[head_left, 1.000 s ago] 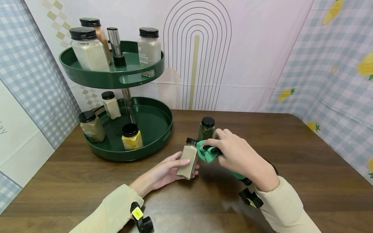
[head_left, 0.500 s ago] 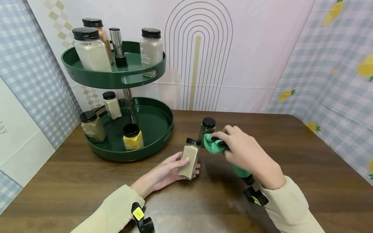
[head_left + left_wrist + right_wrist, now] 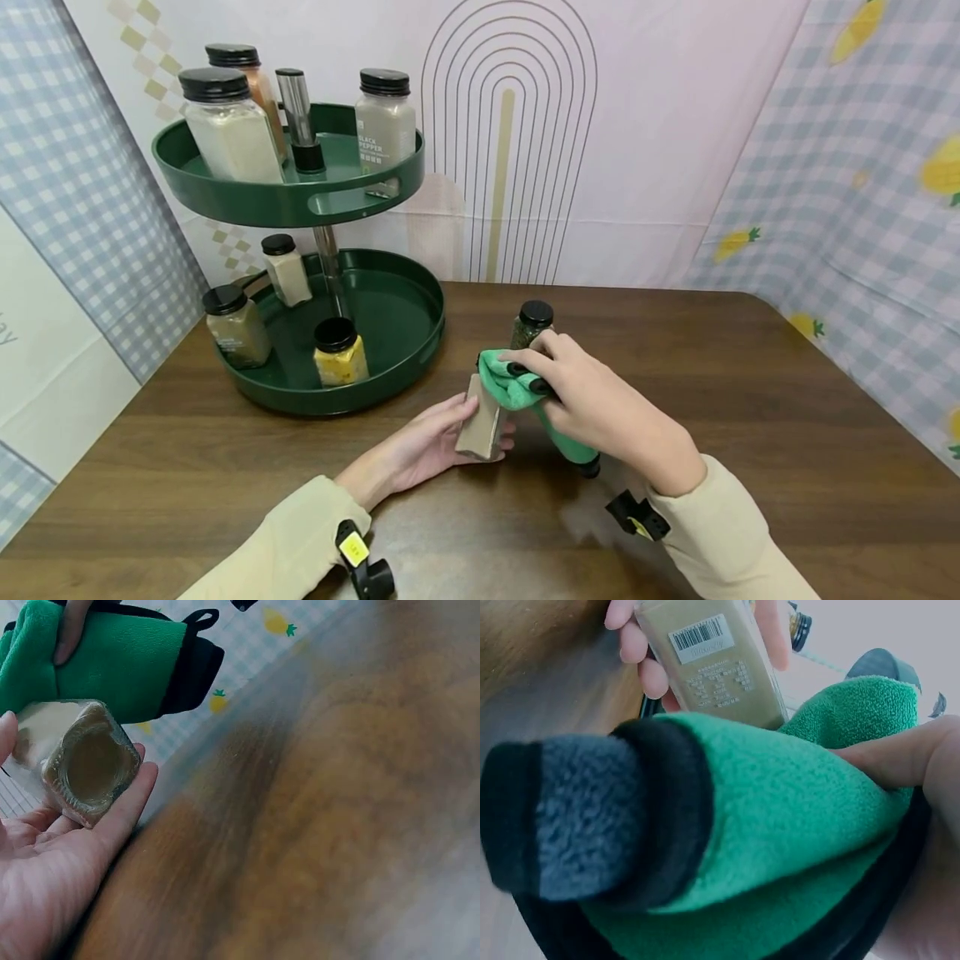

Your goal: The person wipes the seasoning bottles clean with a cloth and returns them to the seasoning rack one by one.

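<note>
My left hand (image 3: 423, 442) grips a square clear spice jar (image 3: 480, 425) of beige powder, tilted above the table. In the left wrist view the jar's round-recessed base (image 3: 94, 765) faces the camera; a barcode label (image 3: 701, 637) shows in the right wrist view. My right hand (image 3: 607, 400) holds a folded green cloth (image 3: 517, 383) with black edging, pinched between thumb and fingers. The cloth lies over the jar's upper part and hides most of its black lid. Just behind stands a jar of dark green herbs (image 3: 532, 321), partly covered by the right hand.
At left stands a two-tier green turntable rack (image 3: 405, 333). Its upper tier bears several jars, among them a black pepper jar (image 3: 385, 125), and a metal cylinder (image 3: 300, 117). A yellow jar (image 3: 340, 354) and two others stand on the lower tier. Fabric hangs behind the wooden table (image 3: 675, 350).
My right hand first drew the cloth slightly right, off the jar, then brought it back left over the jar's top. The left hand and its jar stay nearly in place.
</note>
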The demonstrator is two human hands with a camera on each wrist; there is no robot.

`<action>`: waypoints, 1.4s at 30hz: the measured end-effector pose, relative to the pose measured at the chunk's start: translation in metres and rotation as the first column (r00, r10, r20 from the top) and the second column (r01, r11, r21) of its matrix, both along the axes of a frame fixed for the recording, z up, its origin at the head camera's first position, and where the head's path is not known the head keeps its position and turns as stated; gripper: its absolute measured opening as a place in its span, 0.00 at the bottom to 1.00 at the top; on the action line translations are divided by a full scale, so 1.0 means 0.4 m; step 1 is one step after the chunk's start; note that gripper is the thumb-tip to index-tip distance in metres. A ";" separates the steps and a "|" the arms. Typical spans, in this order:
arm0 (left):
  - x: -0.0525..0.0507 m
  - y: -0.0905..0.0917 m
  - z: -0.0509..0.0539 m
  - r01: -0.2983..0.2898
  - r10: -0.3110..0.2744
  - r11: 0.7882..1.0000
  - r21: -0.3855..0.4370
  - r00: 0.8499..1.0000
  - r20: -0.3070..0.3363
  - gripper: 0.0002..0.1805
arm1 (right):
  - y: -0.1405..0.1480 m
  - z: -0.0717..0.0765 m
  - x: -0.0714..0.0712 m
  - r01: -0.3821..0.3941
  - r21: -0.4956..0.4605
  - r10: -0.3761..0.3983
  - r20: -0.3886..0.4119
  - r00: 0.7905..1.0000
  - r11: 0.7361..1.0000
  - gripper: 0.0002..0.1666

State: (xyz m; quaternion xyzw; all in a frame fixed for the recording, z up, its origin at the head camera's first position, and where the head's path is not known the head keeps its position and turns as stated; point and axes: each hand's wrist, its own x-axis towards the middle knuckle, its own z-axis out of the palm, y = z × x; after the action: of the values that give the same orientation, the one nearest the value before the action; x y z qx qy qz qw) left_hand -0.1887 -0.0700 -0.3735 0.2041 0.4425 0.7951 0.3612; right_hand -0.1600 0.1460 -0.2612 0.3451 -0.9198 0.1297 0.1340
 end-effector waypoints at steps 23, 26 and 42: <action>-0.001 -0.008 0.002 -0.142 0.141 0.990 0.012 0.988 0.067 0.36 | -0.027 0.006 0.025 -0.145 0.101 0.125 0.184 0.975 0.984 0.32; -0.002 -0.007 0.004 -0.157 0.157 0.988 -0.002 0.984 0.084 0.34 | -0.032 0.002 0.033 -0.159 0.143 0.124 0.228 0.966 0.977 0.29; 0.000 -0.003 0.001 -0.011 0.003 0.997 0.071 0.993 0.117 0.31 | 0.011 0.033 0.019 -0.020 0.057 0.017 0.059 0.998 0.998 0.36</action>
State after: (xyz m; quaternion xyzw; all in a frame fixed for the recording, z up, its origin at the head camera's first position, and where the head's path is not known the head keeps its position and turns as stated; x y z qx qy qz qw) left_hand -0.1888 -0.0712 -0.3730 0.1683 0.3924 0.8223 0.3762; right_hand -0.1523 0.1505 -0.2481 0.3534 -0.9235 0.1143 0.0956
